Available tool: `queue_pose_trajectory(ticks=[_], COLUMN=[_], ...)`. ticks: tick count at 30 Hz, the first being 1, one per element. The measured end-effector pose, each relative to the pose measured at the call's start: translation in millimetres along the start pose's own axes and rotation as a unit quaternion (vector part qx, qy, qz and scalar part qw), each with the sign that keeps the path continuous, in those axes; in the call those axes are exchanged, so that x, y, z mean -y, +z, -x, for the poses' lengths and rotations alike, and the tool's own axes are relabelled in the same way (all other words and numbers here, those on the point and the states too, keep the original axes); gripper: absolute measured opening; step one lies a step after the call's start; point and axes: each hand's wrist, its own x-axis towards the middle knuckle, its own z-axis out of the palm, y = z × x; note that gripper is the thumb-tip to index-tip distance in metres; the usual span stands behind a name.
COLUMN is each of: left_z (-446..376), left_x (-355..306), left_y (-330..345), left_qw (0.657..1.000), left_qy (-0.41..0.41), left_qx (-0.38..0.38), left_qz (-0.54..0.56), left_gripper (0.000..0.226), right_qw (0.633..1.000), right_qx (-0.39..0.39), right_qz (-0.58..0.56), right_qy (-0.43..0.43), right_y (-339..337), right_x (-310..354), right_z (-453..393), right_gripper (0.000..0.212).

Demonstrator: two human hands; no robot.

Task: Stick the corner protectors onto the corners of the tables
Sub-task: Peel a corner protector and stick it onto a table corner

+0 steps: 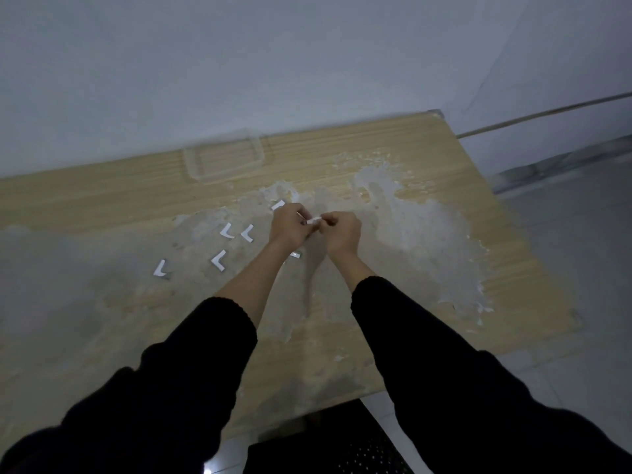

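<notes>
Over the middle of the wooden table [102, 206], my left hand [289, 225] and my right hand [342, 232] meet and together pinch one small white corner protector [314, 220] between their fingertips. Several more white L-shaped corner protectors lie on the tabletop to the left: one at the far left [160, 268], one [219, 260] nearer, two side by side [226, 230] [247, 232], and one partly hidden behind my left hand [278, 204]. A small white piece [294, 254] shows between my wrists.
A clear plastic tray [224, 159] sits at the table's back edge against the wall. White smeared residue [420, 227] covers the table's right half. The table's far right corner [436, 114] and right edge border a tiled floor. A dark chair seat [325, 443] is below the front edge.
</notes>
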Motion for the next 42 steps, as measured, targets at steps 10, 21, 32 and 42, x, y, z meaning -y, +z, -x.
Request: queue_pose_trajectory(ticks=[10,21,32,42], left_z=[15.1,13.3,2.7,-0.8], left_x=[-10.2,-5.5,15.4,22.2], left_y=[-9.1,-31.5,-47.7,-61.8], left_qw=[0.992,0.962,0.968,0.968], left_qy=[-0.063,-0.129,-0.067,-0.069], left_qx=[0.023,-0.013,-0.098,-0.077], left_qz=[0.105,0.242,0.222,0.229], left_gripper=[0.009,0.009,0.016,0.007], right_qw=[0.989,0.980,0.992,0.992], right_qx=[-0.020,-0.043,0.055,0.081], right_qz=[0.125,-0.114,0.080,0.097], right_qy=[-0.071,0.157,0.086,0.028], right_y=[-12.6,-3.8,1.7,15.5], right_x=[20.1,18.4,4.8,14.5], right_z=[19.7,-10.6,-20.6,-27.6], right_gripper=[0.019,0.025,0.025,0.031])
